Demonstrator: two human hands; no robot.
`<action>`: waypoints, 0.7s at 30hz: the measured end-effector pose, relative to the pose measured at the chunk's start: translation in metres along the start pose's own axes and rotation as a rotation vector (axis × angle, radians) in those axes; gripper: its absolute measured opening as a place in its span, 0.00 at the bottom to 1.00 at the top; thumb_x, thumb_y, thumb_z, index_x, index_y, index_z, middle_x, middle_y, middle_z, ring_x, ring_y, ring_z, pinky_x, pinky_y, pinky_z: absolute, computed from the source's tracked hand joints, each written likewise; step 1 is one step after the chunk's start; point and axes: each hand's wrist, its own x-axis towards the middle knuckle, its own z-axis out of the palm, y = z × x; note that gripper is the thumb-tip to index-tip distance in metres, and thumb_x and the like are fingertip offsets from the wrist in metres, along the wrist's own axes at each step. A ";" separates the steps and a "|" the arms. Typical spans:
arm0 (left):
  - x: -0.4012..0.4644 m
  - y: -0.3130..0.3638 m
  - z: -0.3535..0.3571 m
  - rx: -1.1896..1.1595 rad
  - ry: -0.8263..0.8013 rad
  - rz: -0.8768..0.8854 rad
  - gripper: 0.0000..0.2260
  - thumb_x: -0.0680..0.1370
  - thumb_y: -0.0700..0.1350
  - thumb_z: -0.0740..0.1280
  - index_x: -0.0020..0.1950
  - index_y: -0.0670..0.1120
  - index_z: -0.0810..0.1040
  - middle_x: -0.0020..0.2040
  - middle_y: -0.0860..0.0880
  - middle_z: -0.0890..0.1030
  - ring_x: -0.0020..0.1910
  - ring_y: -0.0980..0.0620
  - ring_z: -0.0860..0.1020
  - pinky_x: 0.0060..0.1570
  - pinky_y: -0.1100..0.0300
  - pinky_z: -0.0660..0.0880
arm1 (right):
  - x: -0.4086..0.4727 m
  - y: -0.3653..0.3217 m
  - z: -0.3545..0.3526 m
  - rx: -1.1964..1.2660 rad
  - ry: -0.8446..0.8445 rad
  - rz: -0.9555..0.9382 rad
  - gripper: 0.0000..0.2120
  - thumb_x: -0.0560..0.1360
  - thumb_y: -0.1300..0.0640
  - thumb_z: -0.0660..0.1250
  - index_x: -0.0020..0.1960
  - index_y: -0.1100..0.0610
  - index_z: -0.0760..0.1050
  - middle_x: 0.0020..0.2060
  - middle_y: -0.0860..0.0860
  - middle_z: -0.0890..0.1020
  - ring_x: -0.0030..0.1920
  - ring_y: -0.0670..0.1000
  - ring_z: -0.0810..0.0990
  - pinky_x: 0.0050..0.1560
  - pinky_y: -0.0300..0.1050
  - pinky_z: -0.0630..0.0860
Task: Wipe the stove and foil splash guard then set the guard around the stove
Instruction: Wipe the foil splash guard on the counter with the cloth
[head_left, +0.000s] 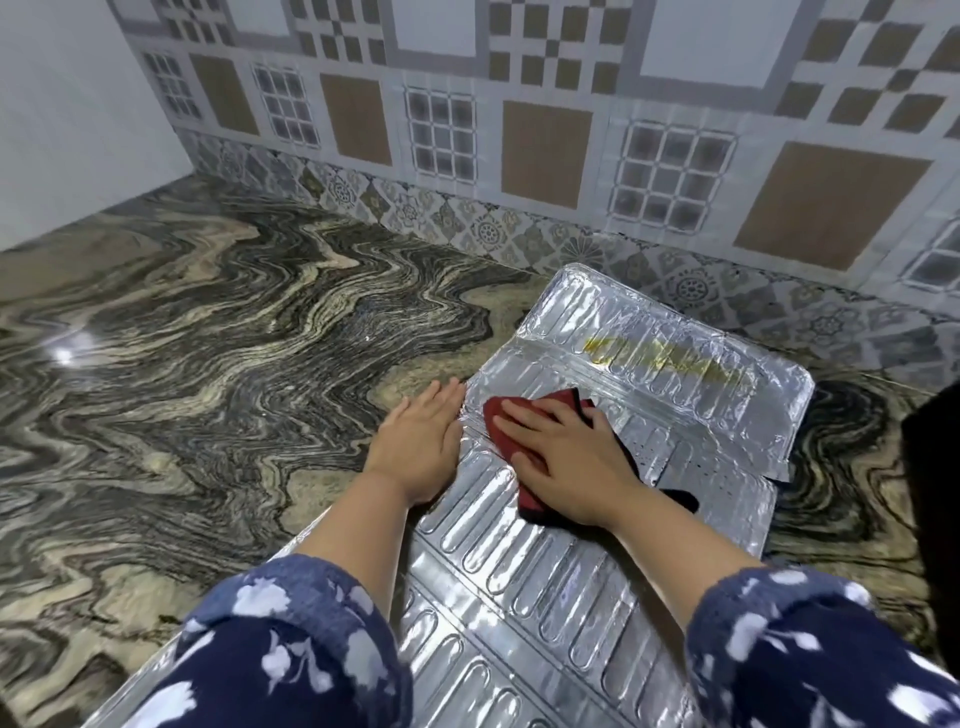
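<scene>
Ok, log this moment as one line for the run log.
phase: wiping guard | right hand: presses red cloth flat on foil splash guard | left hand: flat at guard's left edge | guard: lying on counter

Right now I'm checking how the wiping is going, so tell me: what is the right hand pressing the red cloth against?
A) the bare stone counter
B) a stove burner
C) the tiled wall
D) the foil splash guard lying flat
D: the right hand lies flat on the red cloth, which rests on the ribbed foil splash guard lying flat on the counter.
</scene>
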 end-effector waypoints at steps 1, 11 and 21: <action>0.001 0.000 0.000 -0.005 -0.005 0.000 0.24 0.82 0.54 0.43 0.78 0.51 0.48 0.78 0.55 0.50 0.77 0.56 0.47 0.75 0.55 0.44 | 0.003 0.004 -0.001 -0.012 0.003 0.037 0.24 0.80 0.42 0.45 0.76 0.40 0.49 0.76 0.37 0.49 0.76 0.47 0.48 0.73 0.60 0.44; -0.002 0.002 0.014 0.063 0.065 -0.011 0.33 0.75 0.63 0.31 0.78 0.53 0.43 0.78 0.57 0.46 0.76 0.60 0.43 0.75 0.56 0.41 | 0.064 0.031 -0.006 -0.028 0.002 0.054 0.27 0.79 0.39 0.41 0.77 0.41 0.42 0.77 0.41 0.43 0.77 0.48 0.39 0.73 0.64 0.37; 0.005 0.012 -0.003 0.084 0.100 -0.040 0.35 0.73 0.64 0.36 0.77 0.52 0.54 0.77 0.54 0.58 0.76 0.56 0.55 0.74 0.53 0.50 | 0.066 0.052 -0.012 0.040 0.035 0.446 0.27 0.80 0.45 0.41 0.78 0.49 0.41 0.78 0.45 0.41 0.77 0.53 0.39 0.71 0.65 0.36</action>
